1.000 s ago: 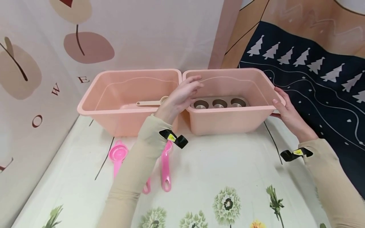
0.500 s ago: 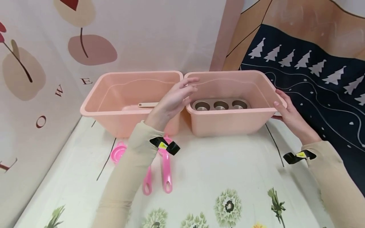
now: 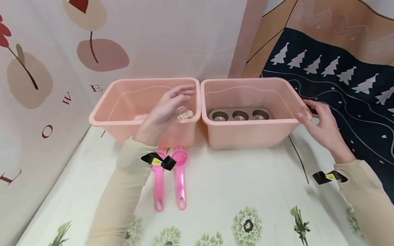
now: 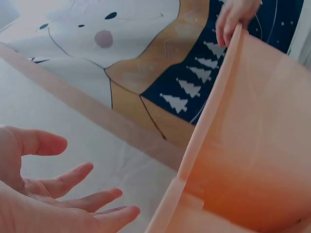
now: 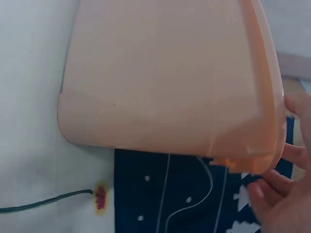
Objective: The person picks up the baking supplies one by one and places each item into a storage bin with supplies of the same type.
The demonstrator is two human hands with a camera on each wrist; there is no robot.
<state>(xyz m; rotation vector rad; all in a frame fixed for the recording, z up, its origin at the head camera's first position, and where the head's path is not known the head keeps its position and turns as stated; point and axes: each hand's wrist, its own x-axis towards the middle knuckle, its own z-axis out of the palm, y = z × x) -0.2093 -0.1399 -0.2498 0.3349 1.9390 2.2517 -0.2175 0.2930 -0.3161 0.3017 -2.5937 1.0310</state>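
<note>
1. Right pink bin (image 3: 237,135): we see it standing upright along the far edge of the desk (image 3: 237,177), toward the far right corner. A metal muffin tin (image 3: 241,115) lies inside it, three of its cups showing.
2. Our right hand (image 3: 321,128) is at the end of this bin that faces the desk's right edge. Its thumb and fingers are curled about the rim, gripping it.
3. Our left hand (image 3: 164,109) hangs over the near side of the left pink bin (image 3: 180,135), its fingers spread apart and loosely bent.
4. That left bin stands upright along the same far edge, toward the far left corner, just beside the right one. We cannot tell whether the two rims touch.
5. Inside it we see a cream slotted tool (image 3: 184,114), at the end next to the right bin, partly covered by the near rim.
6. Nearer the desk's near edge, in front of the left bin, two pink spoon-shaped tools (image 3: 180,177) lie side by side, handles toward us. The bowl of the left one is partly hidden behind the black wrist camera (image 3: 158,161).
</note>
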